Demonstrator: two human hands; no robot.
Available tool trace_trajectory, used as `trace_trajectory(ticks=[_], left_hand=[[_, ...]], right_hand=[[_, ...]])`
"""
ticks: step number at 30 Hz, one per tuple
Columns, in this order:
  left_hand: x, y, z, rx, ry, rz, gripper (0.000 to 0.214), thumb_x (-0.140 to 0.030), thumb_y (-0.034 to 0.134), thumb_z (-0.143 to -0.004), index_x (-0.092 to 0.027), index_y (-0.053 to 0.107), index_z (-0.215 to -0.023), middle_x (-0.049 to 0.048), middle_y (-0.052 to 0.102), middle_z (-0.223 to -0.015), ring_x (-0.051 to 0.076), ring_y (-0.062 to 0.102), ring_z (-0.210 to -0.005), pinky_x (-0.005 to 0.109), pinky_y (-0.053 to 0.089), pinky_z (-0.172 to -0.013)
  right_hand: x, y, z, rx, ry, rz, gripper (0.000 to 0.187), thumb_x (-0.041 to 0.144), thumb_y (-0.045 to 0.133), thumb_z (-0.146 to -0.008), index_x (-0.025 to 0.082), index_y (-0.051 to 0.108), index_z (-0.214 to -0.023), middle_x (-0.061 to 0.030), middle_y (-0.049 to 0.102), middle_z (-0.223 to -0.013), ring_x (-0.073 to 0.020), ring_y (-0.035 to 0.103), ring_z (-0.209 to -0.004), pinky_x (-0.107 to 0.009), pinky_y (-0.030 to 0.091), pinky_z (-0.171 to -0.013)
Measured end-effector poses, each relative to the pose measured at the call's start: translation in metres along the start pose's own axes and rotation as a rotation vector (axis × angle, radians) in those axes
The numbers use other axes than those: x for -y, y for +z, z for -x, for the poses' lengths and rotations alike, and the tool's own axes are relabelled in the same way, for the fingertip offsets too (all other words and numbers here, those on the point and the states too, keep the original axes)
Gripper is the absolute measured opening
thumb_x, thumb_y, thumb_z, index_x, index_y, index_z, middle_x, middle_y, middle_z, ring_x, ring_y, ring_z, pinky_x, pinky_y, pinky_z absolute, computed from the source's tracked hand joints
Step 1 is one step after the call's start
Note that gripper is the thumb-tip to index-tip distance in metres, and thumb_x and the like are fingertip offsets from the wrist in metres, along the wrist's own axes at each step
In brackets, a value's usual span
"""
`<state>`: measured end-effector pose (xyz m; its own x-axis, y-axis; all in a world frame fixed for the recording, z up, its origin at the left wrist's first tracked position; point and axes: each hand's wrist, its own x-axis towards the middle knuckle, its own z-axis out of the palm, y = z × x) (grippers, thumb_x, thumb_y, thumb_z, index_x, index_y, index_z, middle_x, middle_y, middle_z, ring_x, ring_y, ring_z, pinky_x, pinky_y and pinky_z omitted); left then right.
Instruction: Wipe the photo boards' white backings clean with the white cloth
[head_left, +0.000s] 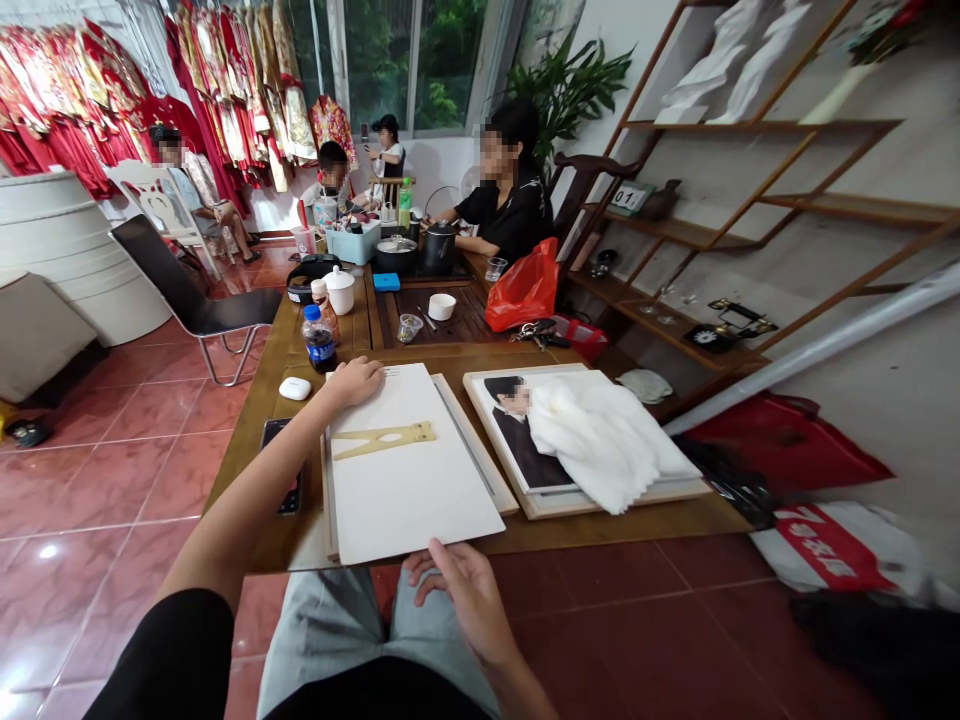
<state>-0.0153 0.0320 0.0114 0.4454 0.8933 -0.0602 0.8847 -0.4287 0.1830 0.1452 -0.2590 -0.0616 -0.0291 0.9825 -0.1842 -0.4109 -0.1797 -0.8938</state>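
Beyond the far end of a long wooden table (480, 535), red embroidered robes (71, 125) hanging along the wall, and a co-worker in black (510, 205) seated beside a tea tray (442, 325). Along the table's left edge, a cola bottle (320, 342), an earbud case (295, 388) and a phone (283, 465). Toward the table's right side, a framed portrait (525, 440) half buried under a heap of white fluffy fabric (607, 440). At the table's near edge, a white board (405, 490) lying flat over a pale wooden frame (480, 452), with a pale slotted strip (382, 441) resting on top, apparently loose, its fixing hard to tell. Just above the strip, the left hand (352, 382) spread palm-down on the board's far edge, gripping nothing. Off the table's near edge, the right hand (457, 600) open and empty, fingers loosely curled.
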Motion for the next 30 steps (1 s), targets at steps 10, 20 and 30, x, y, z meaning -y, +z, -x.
trace_trajectory(ticks=[10, 20, 30], left_hand=[[-0.022, -0.028, 0.016, -0.099, -0.018, 0.038, 0.044, -0.037, 0.025, -0.105, -0.021, 0.062, -0.122, 0.0121, 0.063, -0.121, 0.030, 0.058, -0.121, 0.049, 0.042, -0.104], [-0.030, -0.045, 0.025, -0.211, 0.021, 0.251, 0.037, -0.035, 0.038, -0.103, -0.016, 0.064, -0.121, 0.0122, 0.067, -0.123, 0.027, 0.061, -0.116, 0.038, 0.045, -0.104], [-0.007, -0.018, 0.010, -0.438, 0.274, 1.102, 0.037, -0.040, 0.068, -0.090, -0.017, 0.062, -0.119, 0.0043, 0.070, -0.095, 0.019, 0.064, -0.093, 0.031, 0.049, -0.087]], right_hand=[[0.003, -0.007, 0.006, -0.143, -0.104, 0.070, 0.036, 0.056, 0.075, -0.081, 0.020, 0.072, -0.082, -0.0088, 0.076, -0.081, -0.0250, 0.072, -0.071, -0.038, 0.061, -0.065], [0.014, -0.034, 0.003, -0.488, -0.330, 0.163, 0.055, 0.051, 0.065, -0.091, 0.020, 0.061, -0.135, -0.0163, 0.071, -0.125, -0.0308, 0.066, -0.116, -0.043, 0.057, -0.093], [0.075, -0.076, -0.001, -0.383, -0.820, 0.933, 0.030, 0.040, 0.061, -0.095, 0.019, 0.066, -0.115, -0.0091, 0.077, -0.090, -0.0254, 0.074, -0.079, -0.032, 0.061, -0.066]])
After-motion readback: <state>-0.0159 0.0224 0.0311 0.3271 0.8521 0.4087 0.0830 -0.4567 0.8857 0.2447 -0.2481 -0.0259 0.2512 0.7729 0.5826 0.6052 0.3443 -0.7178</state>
